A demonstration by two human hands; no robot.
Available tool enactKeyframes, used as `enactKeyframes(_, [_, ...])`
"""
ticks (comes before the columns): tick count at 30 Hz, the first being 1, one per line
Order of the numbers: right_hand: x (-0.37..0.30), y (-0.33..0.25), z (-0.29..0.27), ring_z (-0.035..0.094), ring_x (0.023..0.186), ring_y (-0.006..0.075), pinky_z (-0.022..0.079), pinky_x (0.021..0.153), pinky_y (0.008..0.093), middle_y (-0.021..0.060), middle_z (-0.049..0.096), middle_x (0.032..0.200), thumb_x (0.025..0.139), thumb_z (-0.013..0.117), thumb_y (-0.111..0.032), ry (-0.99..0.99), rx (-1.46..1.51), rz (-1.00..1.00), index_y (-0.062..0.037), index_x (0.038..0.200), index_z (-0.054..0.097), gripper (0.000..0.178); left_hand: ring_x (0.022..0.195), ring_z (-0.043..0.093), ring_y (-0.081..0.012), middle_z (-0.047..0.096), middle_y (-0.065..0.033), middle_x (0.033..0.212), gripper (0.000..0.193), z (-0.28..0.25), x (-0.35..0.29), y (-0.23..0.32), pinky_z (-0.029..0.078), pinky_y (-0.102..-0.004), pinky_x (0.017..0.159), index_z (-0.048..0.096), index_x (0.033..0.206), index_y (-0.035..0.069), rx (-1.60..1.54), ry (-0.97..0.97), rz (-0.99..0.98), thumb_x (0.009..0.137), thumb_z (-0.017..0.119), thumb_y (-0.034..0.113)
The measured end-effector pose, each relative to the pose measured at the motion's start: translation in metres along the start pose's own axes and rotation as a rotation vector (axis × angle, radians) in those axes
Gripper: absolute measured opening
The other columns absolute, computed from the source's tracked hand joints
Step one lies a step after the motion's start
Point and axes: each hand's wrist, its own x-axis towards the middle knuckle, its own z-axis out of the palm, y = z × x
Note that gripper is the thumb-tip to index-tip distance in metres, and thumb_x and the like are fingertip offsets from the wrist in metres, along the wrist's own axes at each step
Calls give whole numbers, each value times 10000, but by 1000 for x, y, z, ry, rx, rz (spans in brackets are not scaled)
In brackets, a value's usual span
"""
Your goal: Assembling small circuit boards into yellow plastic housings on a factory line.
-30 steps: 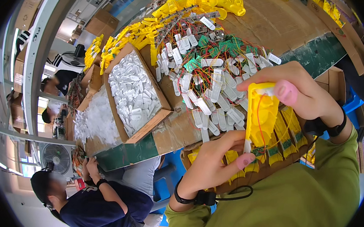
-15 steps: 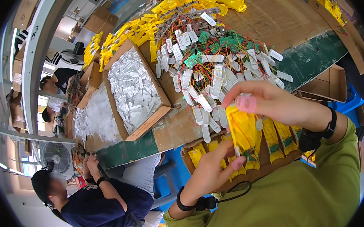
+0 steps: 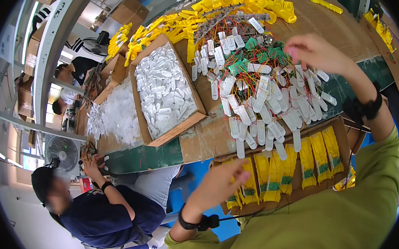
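At the far right edge of the heap, my right hand (image 3: 317,54) hovers by the green circuit boards (image 3: 275,54) and red and yellow wires. Its fingers are loosely bent and apart, with pink at a fingertip and nothing visible in them. My left hand (image 3: 218,183) is over the left end of a cardboard carton (image 3: 298,195), thumb spread from the fingers, holding nothing that I can see. Yellow plastic housings (image 3: 308,162) with small green boards and thin wires stand in a row in this carton. White oblong plastic pieces (image 3: 261,99) hang on wires throughout the heap.
A cardboard box of loose white pieces (image 3: 164,92) stands left of the heap, beside translucent pieces (image 3: 112,120). Yellow housings (image 3: 164,32) lie along the far side. A co-worker (image 3: 105,215) in dark blue sits at the left. Another carton (image 3: 389,54) is at the far right.
The yellow housing that both hands held has left them. My right hand has moved up and away to the heap; my left hand has drawn slightly left. The view has shifted.
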Motion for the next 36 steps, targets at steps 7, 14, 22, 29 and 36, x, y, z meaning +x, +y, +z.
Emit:
enactKeyframes(7, [65,139,-52,452,1051,330,356,884,389,222,478,1116,804,485,-314,298,-547,149,12,1151,402,483,801,576,-266,590,-167,860,232,-102,39,-68,435,-312,708,545,981,-16,172,708,-96,804,518,132])
enactKeyframes(14, [127,174,-35,460,1049,339,360,892,395,255,463,1123,754,524,-364,599,-510,119,32,1193,348,617,806,538,-201,548,-138,974,280,-116,52,-118,416,-284,706,560,1010,2,126,529,-61,737,554,65])
enactKeyframes(22, [133,179,-62,534,892,345,426,748,448,195,550,979,794,429,-301,369,-849,374,-13,1013,477,365,724,527,-145,513,-96,986,285,-122,59,-112,438,-246,653,577,972,7,51,481,-65,691,544,-28])
enactKeyframes(29, [46,186,-100,490,501,132,398,439,223,72,565,793,849,388,-408,520,22,328,-42,1037,475,421,724,541,-171,543,-106,879,156,-130,54,-116,442,-272,621,592,850,-20,106,549,-109,702,586,30])
enactKeyframes(36, [-48,59,-49,528,551,110,433,475,204,73,568,768,859,381,-418,495,845,192,-50,1046,470,422,659,525,-182,552,-104,768,120,-132,65,-102,412,-276,609,589,781,-2,571,673,185,731,589,107])
